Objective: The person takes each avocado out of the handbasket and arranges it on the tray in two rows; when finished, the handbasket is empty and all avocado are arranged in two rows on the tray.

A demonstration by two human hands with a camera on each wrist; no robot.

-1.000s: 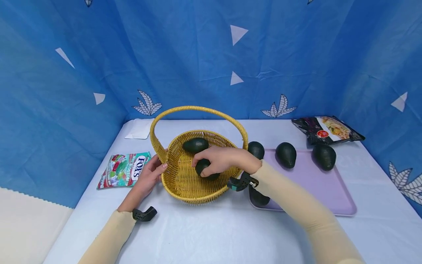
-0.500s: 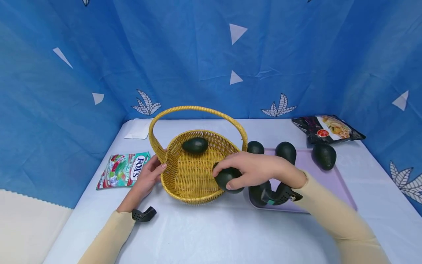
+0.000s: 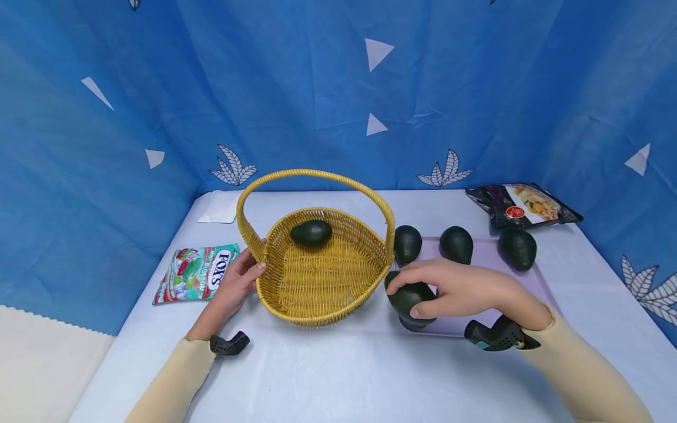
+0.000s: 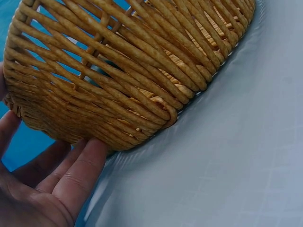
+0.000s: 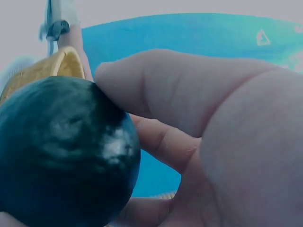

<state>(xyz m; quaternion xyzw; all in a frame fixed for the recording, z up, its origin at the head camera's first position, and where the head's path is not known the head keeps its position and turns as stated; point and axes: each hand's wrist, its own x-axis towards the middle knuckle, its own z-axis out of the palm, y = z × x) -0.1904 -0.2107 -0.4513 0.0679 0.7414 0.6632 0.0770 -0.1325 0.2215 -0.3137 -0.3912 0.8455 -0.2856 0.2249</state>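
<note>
A yellow wicker basket (image 3: 322, 282) with a tall arched handle stands at the middle of the table, with one dark green avocado (image 3: 311, 233) lying inside toward the back. My left hand (image 3: 240, 282) holds the basket's left side near the handle base; in the left wrist view its fingers (image 4: 78, 177) touch the woven wall. Right of the basket, my right hand (image 3: 449, 291) grips another avocado (image 3: 409, 299), thumb and fingers around it, over the front left corner of a lilac tray (image 3: 502, 299). That held avocado fills much of the right wrist view.
Several more avocados lie at the tray: one at its back left (image 3: 407, 244), one at the back middle (image 3: 456, 244), one at the back right (image 3: 517, 249). A black food packet (image 3: 523, 205) sits behind them. A candy bag (image 3: 195, 273) lies left of the basket, near a white paper (image 3: 219, 208).
My right hand has lifted an avocado out of the basket and carried it right, over the tray's front left corner. The left hand stays at the basket.
</note>
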